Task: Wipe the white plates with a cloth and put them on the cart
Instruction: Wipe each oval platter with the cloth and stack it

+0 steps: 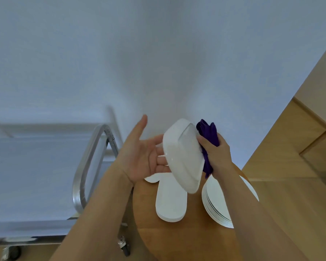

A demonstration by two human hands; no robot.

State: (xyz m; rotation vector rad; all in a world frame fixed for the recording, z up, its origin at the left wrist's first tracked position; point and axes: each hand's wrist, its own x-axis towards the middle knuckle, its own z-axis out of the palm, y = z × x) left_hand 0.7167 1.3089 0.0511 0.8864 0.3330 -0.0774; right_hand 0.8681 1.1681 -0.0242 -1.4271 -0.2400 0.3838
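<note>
**Wiping the tilted plate without letting it slip**

Pale walls are meeting in a corner behind a round wooden table (177, 240), and a steel cart (36, 176) is standing just to its left with its top shelf showing no plates. The person is holding a white rectangular plate (183, 157) up on edge above the table. The left hand (141, 155) is lying flat and spread against the plate's left side, fingers straight, propping rather than clasping. The right hand (215, 153) is bunching a purple cloth (208, 136) in curled fingers and pressing it to the plate's far side.

To do this well, the cloth hand should probably be sweeping along the plate's full length, while the flat left palm pushes back evenly so the plate does not slide out. Hooking the left thumb over the rim would likely steady it.

Below, a long white plate (170, 202) and a stack of round plates (217, 204) are waiting on the table, so most of the job appears to be ahead.
</note>
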